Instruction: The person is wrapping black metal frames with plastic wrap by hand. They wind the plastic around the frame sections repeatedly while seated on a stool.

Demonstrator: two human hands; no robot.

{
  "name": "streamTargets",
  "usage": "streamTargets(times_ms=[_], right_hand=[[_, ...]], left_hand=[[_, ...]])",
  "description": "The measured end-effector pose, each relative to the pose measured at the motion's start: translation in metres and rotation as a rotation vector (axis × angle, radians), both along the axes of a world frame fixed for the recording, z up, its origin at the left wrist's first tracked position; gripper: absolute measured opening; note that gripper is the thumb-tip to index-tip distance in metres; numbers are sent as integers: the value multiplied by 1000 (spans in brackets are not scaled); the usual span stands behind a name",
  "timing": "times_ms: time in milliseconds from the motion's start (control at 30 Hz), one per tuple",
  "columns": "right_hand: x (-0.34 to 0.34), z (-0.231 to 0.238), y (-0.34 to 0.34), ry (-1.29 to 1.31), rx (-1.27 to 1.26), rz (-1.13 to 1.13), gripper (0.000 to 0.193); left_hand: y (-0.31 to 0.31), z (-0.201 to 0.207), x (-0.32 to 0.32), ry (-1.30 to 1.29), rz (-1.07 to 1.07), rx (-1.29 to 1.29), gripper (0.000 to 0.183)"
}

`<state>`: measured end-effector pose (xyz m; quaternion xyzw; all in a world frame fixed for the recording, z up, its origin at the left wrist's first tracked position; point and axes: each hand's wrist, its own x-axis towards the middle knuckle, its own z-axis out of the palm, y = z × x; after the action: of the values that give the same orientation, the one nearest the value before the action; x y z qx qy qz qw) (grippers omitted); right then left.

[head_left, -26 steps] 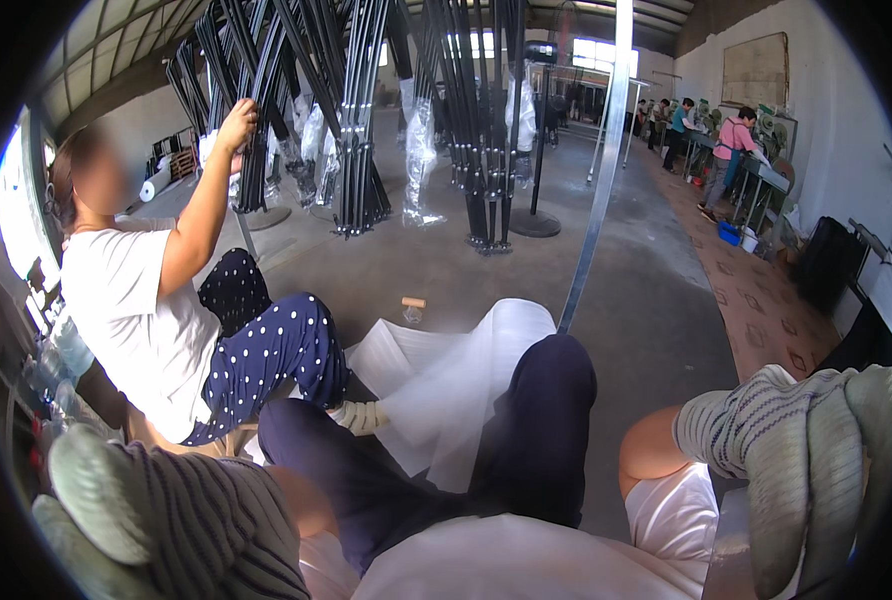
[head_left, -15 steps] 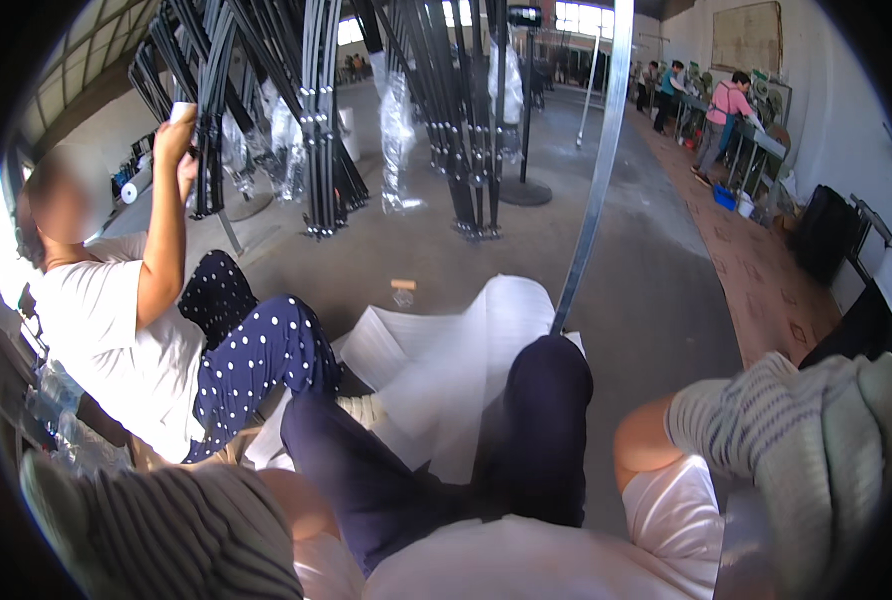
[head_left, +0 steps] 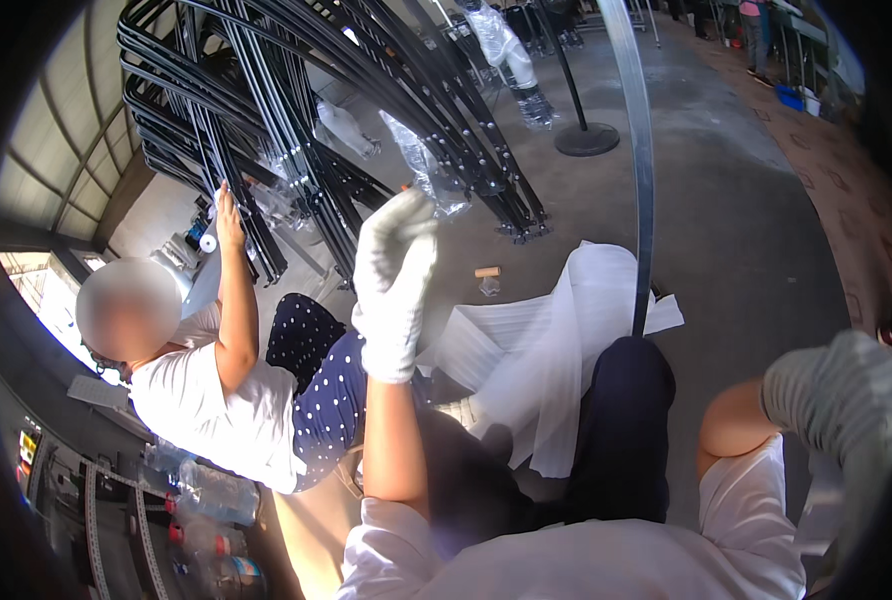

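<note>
My left hand (head_left: pixel 398 275), in a white knitted glove, is raised in front of the black tubes, with its forearm upright. Its fingers bend loosely with a gap to the thumb, and I see nothing held in it. My right hand (head_left: pixel 846 400) is lifted close at the right rim in a pale striped glove; its fingers are hidden there. White foam sheet (head_left: pixel 556 330) lies draped on the floor between and beyond my knees. A flat grey metal bar (head_left: pixel 642 180) rises beside my right knee.
Bundles of black metal tubes (head_left: pixel 436 120) stand ahead, some wrapped in clear plastic. At left sits a co-worker (head_left: pixel 216 400) with a hand raised to the tubes. An orange-handled tool (head_left: pixel 488 273) lies on the floor. Plastic bottles (head_left: pixel 216 500) stand lower left; a round-based stand (head_left: pixel 587 139) is farther off.
My left hand has risen from the lower left to in front of the tubes. The view has tilted and swung left. The co-worker's hand remains at the tubes.
</note>
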<state>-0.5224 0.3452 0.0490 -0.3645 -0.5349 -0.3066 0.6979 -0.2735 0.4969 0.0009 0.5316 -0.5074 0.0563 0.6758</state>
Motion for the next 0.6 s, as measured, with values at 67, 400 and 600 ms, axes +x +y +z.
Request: streamTargets(times_ms=[67, 400, 600], right_hand=[[5, 4, -3, 15, 0, 17, 15], [12, 9, -19, 72, 14, -35, 24], [4, 27, -21, 0, 39, -65, 30]], left_hand=[[-18, -8, 31, 72, -7, 6, 39], [-68, 12, 149, 230, 184, -2, 59], [-104, 93, 189, -62, 109, -185, 62]])
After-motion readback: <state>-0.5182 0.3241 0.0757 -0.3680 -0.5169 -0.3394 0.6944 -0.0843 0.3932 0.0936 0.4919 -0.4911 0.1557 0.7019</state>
